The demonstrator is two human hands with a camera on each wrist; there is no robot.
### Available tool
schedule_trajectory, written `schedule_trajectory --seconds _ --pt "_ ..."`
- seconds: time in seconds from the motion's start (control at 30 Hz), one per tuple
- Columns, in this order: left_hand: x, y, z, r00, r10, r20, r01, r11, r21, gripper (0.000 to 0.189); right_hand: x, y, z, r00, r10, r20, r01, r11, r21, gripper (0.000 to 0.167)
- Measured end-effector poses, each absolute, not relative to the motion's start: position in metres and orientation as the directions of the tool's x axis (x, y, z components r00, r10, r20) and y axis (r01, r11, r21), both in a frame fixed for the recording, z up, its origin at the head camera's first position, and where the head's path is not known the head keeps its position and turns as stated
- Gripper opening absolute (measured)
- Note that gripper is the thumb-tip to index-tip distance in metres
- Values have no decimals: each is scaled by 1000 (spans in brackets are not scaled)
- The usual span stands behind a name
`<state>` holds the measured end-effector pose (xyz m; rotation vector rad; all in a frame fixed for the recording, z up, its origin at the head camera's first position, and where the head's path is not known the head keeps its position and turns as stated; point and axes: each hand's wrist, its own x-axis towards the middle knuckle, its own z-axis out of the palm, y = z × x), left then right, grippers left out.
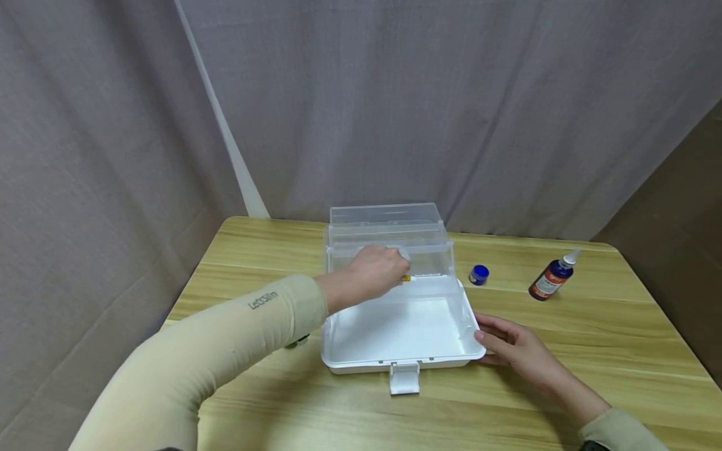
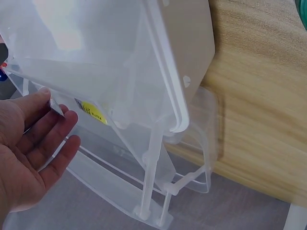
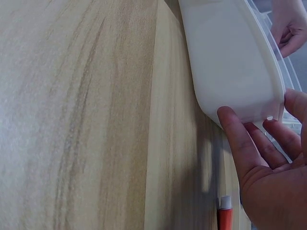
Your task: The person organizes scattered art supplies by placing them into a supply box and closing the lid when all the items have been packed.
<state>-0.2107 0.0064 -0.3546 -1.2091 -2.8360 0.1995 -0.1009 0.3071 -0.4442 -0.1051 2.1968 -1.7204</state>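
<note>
A white storage box [image 1: 403, 326] stands with its clear lid and trays [image 1: 389, 219] raised at the back. My left hand [image 1: 378, 269] reaches over the box to the clear trays. Between its thumb and fingers it pinches a small silver-edged piece [image 2: 56, 107]. Beside that, a yellow label [image 2: 91, 110] with print shows through the plastic; I cannot tell if it belongs to the pinched piece. My right hand [image 1: 516, 344] grips the box's front right corner, thumb at the rim and fingers against the outer wall. The front latch [image 1: 404, 379] hangs down.
Right of the box stands a small jar with a blue lid [image 1: 479, 274]. Farther right is a dark bottle [image 1: 546, 285] with an orange label and white nozzle. A small dark green object [image 1: 296, 342] is partly hidden under the left sleeve. A grey curtain [image 1: 361, 113] hangs behind the table.
</note>
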Motion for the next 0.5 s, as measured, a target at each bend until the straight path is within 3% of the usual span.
schedule_trajectory --seconds 0.5 --pt "-210 9 -359 -692 721 -18 707 672 -220 13 -101 307 -443 -934 -264 -241 172 258 -951 66"
